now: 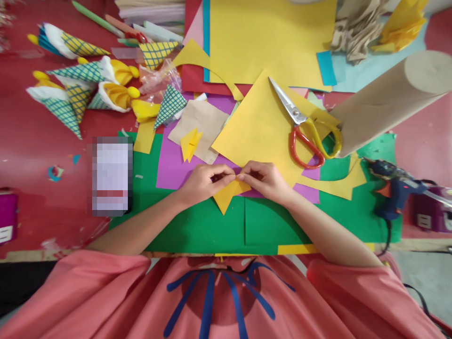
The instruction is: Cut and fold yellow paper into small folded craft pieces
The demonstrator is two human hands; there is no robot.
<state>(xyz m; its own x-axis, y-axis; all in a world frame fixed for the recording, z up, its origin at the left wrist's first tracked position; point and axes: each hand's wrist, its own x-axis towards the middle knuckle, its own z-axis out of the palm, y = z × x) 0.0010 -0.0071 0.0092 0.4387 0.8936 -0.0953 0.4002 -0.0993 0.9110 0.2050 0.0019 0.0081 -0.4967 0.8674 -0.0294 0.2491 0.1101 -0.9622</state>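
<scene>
2 hands meet over the green sheet (197, 230) near our edge of the red table (35, 150). With our left hand (208, 181) we pinch the top of a small yellow paper piece (223, 200) between thumb and forefinger; our right hand (263, 179) grips it from the other side, the 2 sets of fingertips almost touching. The piece sits straight in front of us, 1 corner pointing at our body. To crease it well, we should keep our 2 thumbs level, match the edges before pressing, and work outward from the middle with even pressure; tugging would probably wrinkle it. How the layers lie under our fingers, we cannot tell.

Beyond our knuckles, a folded yellow shape (190, 145) rests on a brown scrap (203, 117) over the purple sheet (176, 165). A large yellow sheet (250, 117) crowds our right hand, with scissors (295, 114) lying on it, blades pointing away. Farther right, the glue gun (391, 188) shows a small red light, so we would treat its nozzle as hot and keep our forearm off the cable (388, 235). A brown paper roll (388, 103) blocks the far right; several paper cones (81, 71) fill the far left.
</scene>
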